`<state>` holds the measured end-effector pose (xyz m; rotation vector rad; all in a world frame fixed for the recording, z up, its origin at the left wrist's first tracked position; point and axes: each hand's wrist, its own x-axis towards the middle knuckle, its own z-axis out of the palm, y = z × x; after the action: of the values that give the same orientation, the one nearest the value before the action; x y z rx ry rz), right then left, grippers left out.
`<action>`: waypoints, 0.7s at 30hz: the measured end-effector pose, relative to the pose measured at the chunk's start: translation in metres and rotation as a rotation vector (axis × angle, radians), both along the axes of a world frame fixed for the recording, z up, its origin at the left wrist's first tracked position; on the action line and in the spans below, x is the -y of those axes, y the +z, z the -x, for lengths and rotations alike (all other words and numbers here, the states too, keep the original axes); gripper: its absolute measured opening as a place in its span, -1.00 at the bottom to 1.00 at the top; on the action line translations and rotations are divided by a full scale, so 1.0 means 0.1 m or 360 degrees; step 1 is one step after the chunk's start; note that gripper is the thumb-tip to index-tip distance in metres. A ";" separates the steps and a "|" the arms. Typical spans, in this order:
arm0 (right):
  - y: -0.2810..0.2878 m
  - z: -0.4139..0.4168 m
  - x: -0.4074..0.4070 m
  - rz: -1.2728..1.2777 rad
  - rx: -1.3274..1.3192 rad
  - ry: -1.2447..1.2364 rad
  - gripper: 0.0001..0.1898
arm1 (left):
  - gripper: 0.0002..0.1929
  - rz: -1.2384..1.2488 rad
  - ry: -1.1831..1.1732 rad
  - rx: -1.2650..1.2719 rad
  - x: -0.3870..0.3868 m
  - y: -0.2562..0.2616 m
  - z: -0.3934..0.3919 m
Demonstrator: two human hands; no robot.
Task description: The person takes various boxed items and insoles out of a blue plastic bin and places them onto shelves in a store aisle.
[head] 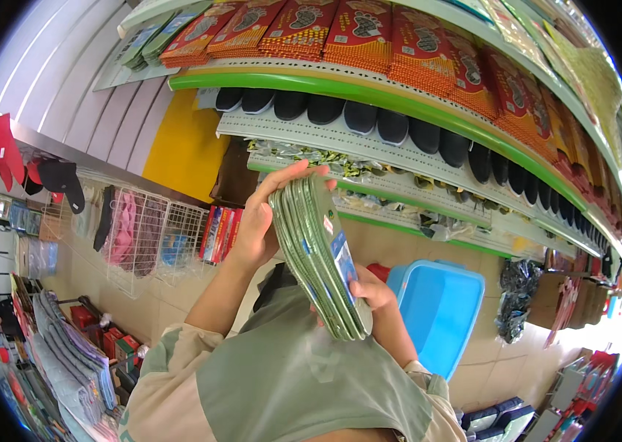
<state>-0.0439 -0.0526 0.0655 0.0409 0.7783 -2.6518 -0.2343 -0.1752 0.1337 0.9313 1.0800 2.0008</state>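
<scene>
Between both hands I hold a stack of green packaged insoles [311,265], tilted in front of my chest. My left hand [258,226] grips the upper end, its fingers wrapped over the top edge. Lower down, my right hand [374,290] clasps the right side with the thumb on the front package. The layered edges of several packs face left, and a blue printed label shows on the front one. On the shelf above, more green insole packs [162,41] lie at the left end, beside rows of red and orange insole packages [355,36].
A green-edged shelf [311,91] curves across the top. Dark shoes [363,116] line the tier below. An upright blue plastic tub [443,315] stands on the tiled floor at my right. White wire baskets [137,237] hang left, near caps [60,177] and folded textiles [68,353].
</scene>
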 end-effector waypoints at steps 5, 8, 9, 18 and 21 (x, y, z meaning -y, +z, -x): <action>-0.05 0.05 0.03 0.0120 0.0007 -0.0109 -0.06 | -0.35 0.0034 0.0271 0.0005 -0.17 0.01 -0.09; 0.06 0.16 0.18 -0.0018 0.0036 -0.0178 -0.06 | -0.38 0.0091 0.0235 0.0155 -0.12 -0.07 0.02; 0.05 0.18 0.24 -0.0037 0.0053 -0.0184 -0.05 | -0.44 0.0093 0.0295 0.0247 -0.12 -0.03 0.00; 0.00 0.07 0.39 -0.0098 -0.0081 0.0014 -0.09 | -0.59 0.0050 0.0203 0.0268 0.12 -0.18 -0.08; 0.02 0.03 0.38 -0.0022 -0.0061 0.0036 -0.09 | -0.60 0.0019 0.0197 0.0360 0.12 -0.16 -0.16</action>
<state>-0.0470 -0.0904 0.0673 -0.0154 0.8051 -2.6329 -0.2186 -0.1869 0.1174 0.6262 1.0426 2.1381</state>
